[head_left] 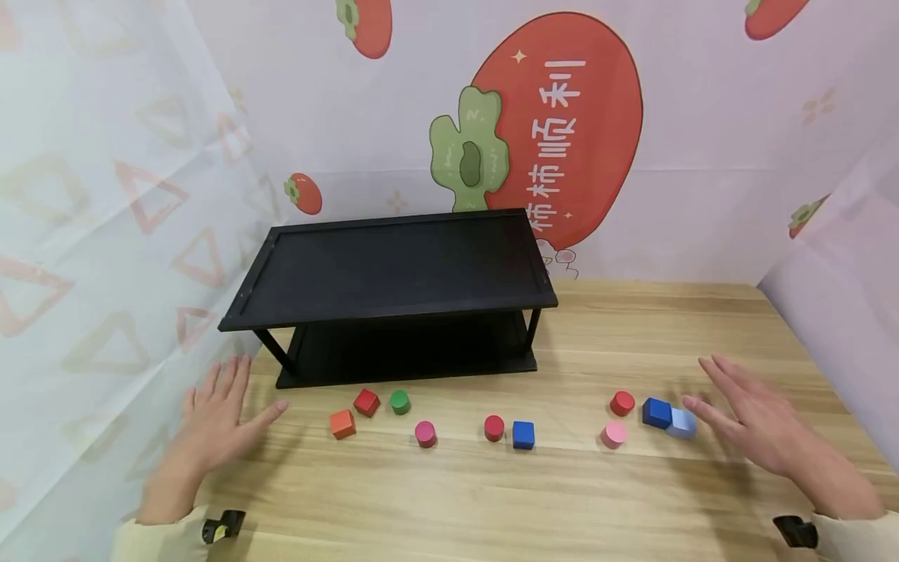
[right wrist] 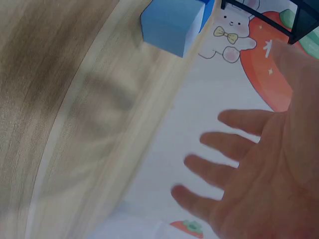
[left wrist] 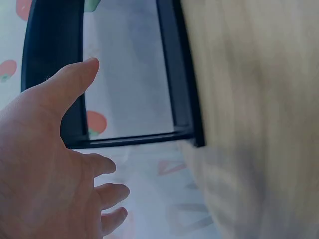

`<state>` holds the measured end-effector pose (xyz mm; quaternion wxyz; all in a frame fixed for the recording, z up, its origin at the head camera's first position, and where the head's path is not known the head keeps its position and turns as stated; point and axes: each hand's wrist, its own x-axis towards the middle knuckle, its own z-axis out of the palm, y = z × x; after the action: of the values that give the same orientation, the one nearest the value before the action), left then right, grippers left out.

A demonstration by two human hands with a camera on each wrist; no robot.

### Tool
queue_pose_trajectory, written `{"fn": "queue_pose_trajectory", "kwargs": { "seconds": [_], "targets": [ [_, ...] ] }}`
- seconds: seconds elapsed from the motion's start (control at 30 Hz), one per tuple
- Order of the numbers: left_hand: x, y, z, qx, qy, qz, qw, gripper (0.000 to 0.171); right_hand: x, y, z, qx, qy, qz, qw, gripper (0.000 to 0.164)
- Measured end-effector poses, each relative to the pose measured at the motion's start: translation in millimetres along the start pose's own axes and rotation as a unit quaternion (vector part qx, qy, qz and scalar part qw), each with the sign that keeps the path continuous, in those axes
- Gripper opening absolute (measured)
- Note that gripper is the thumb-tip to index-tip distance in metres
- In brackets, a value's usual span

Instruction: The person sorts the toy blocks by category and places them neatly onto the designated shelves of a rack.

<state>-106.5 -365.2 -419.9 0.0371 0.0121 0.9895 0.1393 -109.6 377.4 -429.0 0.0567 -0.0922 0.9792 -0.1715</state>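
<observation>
My left hand hovers over the table's left side with fingers spread, holding nothing. Nearest to it are an orange cube, a red cube and the left end of a black two-tier shelf. On the right, my right hand is held out flat with straight fingers, its thumb close to a light blue cube. A dark blue cube touches that cube. Beside them stand a red cylinder and a pink cylinder. In the right wrist view the light blue cube lies beyond the fingers.
Along the middle of the wooden table stand a green cylinder, a magenta cylinder, a crimson cylinder and a blue cube. Printed cloth walls the back and both sides.
</observation>
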Motion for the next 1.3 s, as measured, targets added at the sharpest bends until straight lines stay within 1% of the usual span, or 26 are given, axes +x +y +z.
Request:
{"fn": "queue_pose_trajectory", "kwargs": {
  "seconds": [0.1,0.2,0.27,0.33,0.4,0.53,0.7,0.8,0.97,1.13,1.23,1.3],
  "targets": [
    [-2.3,-6.5,-10.0,-0.002,0.01,0.001,0.9999,0.108,0,-3,0,0.009,-0.019,-0.01,1.0,0.086],
    [-4.3,-13.0,-23.5,-0.017,0.026,0.012,0.9995,0.105,-1,-3,0,-0.006,-0.027,-0.024,0.999,0.084],
    [-5.9,-16.5,-34.1,-0.03,0.039,0.022,0.9985,0.102,-1,-3,1,-0.017,-0.022,-0.035,0.999,0.08],
    [-6.3,-18.5,-45.6,-0.034,0.056,0.03,0.9974,0.1,-2,-2,2,-0.021,-0.014,-0.045,0.999,0.077],
    [-6.3,-18.8,-58.3,-0.034,0.064,0.033,0.9968,0.098,-3,-1,3,-0.016,-0.01,-0.049,0.999,0.073],
    [-3.5,-12.2,-82.1,-0.023,0.068,0.035,0.9968,0.098,-2,1,5,-0.023,-0.002,-0.055,0.998,0.067],
    [5.4,6.8,-101.5,-0.008,0.072,0.057,0.9957,0.1,-1,3,11,-0.044,0.015,-0.072,0.996,0.059],
    [13.1,19.5,-107.3,0.004,0.063,0.072,0.9954,0.101,1,3,14,-0.04,0.013,-0.073,0.996,0.055],
    [28.0,36.1,-108.7,0.025,0.041,0.072,0.9963,0.105,6,1,17,-0.031,-0.005,-0.056,0.998,0.044],
    [39.5,44.5,-104.3,0.047,0.028,0.065,0.9964,0.108,11,-3,19,-0.019,-0.015,-0.045,0.999,0.036],
    [43.0,46.0,-102.3,0.05,0.024,0.054,0.997,0.108,14,-6,18,-0.01,-0.017,-0.045,0.999,0.035],
    [43.9,44.2,-101.4,0.048,0.02,0.05,0.9974,0.107,16,-7,19,-0.011,-0.015,-0.05,0.999,0.035]
  ]
}}
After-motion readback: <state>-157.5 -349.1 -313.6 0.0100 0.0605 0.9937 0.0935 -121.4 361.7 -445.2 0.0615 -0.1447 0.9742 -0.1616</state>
